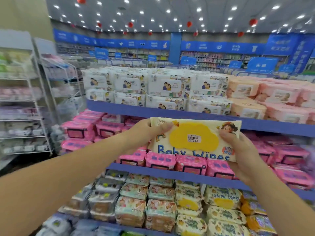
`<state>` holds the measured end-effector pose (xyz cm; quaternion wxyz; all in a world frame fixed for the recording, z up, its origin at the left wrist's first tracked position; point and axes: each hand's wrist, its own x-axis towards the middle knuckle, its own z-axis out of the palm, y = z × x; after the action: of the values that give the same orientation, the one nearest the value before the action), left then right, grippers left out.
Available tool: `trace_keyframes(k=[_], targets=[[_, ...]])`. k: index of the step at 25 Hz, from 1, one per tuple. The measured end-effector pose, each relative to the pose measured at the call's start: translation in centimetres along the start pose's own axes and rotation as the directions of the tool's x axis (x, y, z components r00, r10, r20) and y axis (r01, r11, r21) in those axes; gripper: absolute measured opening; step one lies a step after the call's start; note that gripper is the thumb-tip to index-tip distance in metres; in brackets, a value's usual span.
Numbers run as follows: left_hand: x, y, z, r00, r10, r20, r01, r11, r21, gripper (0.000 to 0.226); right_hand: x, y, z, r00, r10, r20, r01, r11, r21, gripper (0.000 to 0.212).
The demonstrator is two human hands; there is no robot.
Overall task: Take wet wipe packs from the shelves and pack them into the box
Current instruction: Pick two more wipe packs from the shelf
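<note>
Baby wipes pack (195, 147), cream with a yellow flip lid (180, 138) and a price sticker (194, 138) on that lid, was held up in the air in front of the middle shelf (170, 173), clear of every shelf. The left hand (148, 133) gripped its left end, thumb across the front and fingers curled behind. The right hand (242, 150) gripped its right end the same way, thumb pressed on the front just under the cartoon girl, fingers wrapped under the back.

The top shelf (153, 110) carried white packs (163, 86) stacked two high from its left end to past the middle, with peach and pale pink packs (272, 99) towards its right end. The middle shelf held bright pink packs (160, 160) in rows along its front edge, partly hidden behind the held pack. On the lower shelf (305, 194) stood grey packs (102, 196) at the left, pastel printed packs (146, 201) in the middle, and cream-and-yellow packs (221, 200) at the right that matched the one in the hands. A white wire rack (39, 99) of blurred goods stood beyond the shelves' left end.
</note>
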<state>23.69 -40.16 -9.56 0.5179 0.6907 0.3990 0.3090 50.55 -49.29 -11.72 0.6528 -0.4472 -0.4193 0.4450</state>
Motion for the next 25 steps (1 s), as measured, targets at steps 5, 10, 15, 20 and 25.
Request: trace_keyframes(k=[5, 10, 15, 20, 25], targets=[[-5.3, -4.3, -4.0, 0.953, -0.113, -0.28, 0.095, 0.992, -0.08, 0.064, 1.8, 4.7, 6.6, 0.971, 0.139, 0.195, -0.144, 0.989, 0.012, 0.039], [-8.0, -7.1, -6.3, 0.9, -0.203, -0.385, 0.178, 0.979, -0.1, 0.062, 1.6, 9.2, 11.0, 0.938, 0.248, 0.24, -0.259, 0.966, 0.015, 0.035], [-9.4, -11.1, -5.9, 0.88, -0.301, -0.367, 0.307, 0.951, -0.042, 0.044, -1.3, 14.7, 10.7, 0.899, 0.398, 0.183, -0.403, 0.915, -0.01, 0.042], [-6.9, -13.0, 1.7, 0.908, -0.332, -0.255, 0.354, 0.934, 0.046, 0.041, -5.2, 17.6, 2.1, 0.869, 0.492, 0.042, -0.494, 0.867, 0.065, 0.033], [-2.4, -13.7, 13.0, 0.912, -0.391, -0.124, 0.399, 0.915, 0.051, 0.058, -6.6, 15.8, -11.0, 0.85, 0.522, -0.07, -0.525, 0.851, -0.024, 0.062]])
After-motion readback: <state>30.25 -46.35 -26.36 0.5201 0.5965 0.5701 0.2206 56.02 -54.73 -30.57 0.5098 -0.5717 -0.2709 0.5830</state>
